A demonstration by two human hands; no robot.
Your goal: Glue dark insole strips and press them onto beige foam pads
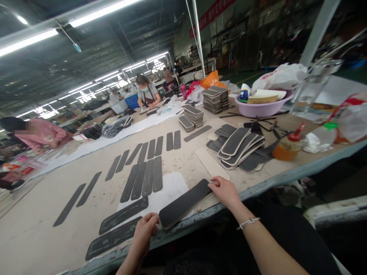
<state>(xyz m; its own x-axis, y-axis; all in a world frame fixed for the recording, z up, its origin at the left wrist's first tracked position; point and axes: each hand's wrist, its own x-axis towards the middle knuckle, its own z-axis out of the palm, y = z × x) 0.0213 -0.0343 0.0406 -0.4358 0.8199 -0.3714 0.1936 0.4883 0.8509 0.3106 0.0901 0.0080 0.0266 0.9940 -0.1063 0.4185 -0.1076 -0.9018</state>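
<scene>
At the near edge of the table [37, 236], I have the left hand [146, 228] and right hand [225, 192] pinching opposite ends of a dark panel [185, 202], partly over a white sheet [174, 184]. Glossy strips [124, 215] lie leftward; pale-edged pile [236, 142] right; purple basin [259, 109] beyond.

A lilac basin [258, 110] stands between an orange bag [211, 81] and clear container [317, 88].

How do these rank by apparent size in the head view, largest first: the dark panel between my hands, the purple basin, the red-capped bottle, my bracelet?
1. Held dark panel and purple basin: too alike to rank, and the panel is nearer the camera.
2. Red-capped bottle.
3. Bracelet.
</scene>
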